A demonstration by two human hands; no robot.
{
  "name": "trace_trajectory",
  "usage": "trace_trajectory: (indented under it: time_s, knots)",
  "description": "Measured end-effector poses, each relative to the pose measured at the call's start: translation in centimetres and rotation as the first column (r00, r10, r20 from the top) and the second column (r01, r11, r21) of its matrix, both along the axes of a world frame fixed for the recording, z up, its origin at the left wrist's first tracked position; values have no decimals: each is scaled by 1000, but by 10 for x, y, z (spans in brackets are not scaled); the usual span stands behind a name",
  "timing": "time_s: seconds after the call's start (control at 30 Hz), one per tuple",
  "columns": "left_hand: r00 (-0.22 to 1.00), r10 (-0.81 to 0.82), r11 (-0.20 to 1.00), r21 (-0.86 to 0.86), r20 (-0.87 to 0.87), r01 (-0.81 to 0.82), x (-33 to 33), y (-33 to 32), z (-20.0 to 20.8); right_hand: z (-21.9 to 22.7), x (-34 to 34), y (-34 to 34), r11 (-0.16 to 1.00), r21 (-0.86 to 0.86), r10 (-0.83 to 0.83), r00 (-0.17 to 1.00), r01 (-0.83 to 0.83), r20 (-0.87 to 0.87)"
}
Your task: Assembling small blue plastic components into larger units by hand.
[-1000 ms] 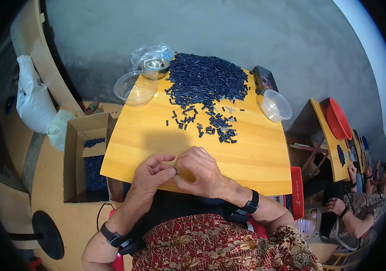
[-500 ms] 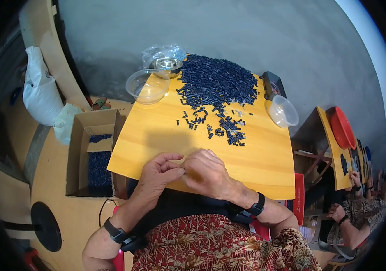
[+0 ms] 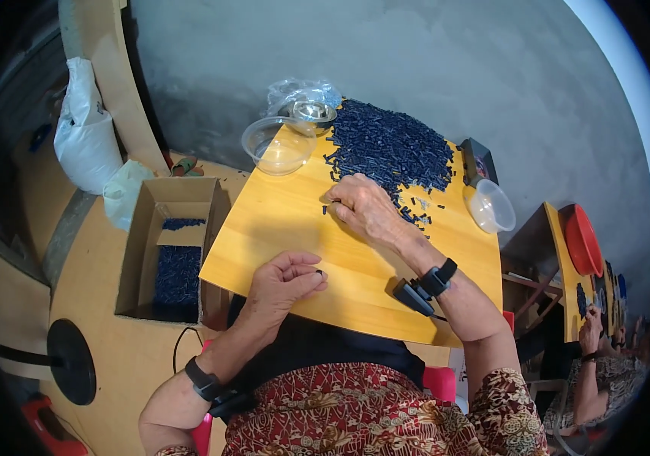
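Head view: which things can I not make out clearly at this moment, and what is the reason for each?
All in the head view:
Small dark piece at the left hand: too small, and partly covered by the grip.
Whether the right hand holds a piece: the hand itself hides this.
Dark pieces in the cardboard box: too small to tell apart.
Co-worker at the right: blurred, partly lost in the dark rim.
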State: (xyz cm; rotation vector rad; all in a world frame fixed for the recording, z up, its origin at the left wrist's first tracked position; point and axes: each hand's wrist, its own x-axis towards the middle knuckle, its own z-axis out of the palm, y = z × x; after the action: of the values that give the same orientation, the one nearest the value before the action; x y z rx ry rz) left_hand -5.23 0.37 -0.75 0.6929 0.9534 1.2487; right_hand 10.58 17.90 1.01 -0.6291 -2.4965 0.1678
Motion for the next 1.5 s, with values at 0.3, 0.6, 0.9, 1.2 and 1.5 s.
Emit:
trace_trajectory:
  time_s: [0.3,0.6,0.9,1.2,1.5]
  knots:
    - [1000,13,999,-37,-16,-14,-3,1,-2,-16,-14,15,1000,23,15,986,-19,167]
    - [993,110,991,-70,-36,-112,-3,2,1,8,-4,-32,993,-75,85,996,-88,-34]
    - [983,169,985,17,66,-170,1,1,-1,20,12,-90,918,-328,190,973,-224,-132]
    - [990,133,989,70,-48,-129,-1,1,-7,19,8,-98,901,-382,165,977,-205,-135]
    - [995,94,992,89,-32,-91,2,-1,-4,16,9,-110,903,-407,68,981,-138,-182]
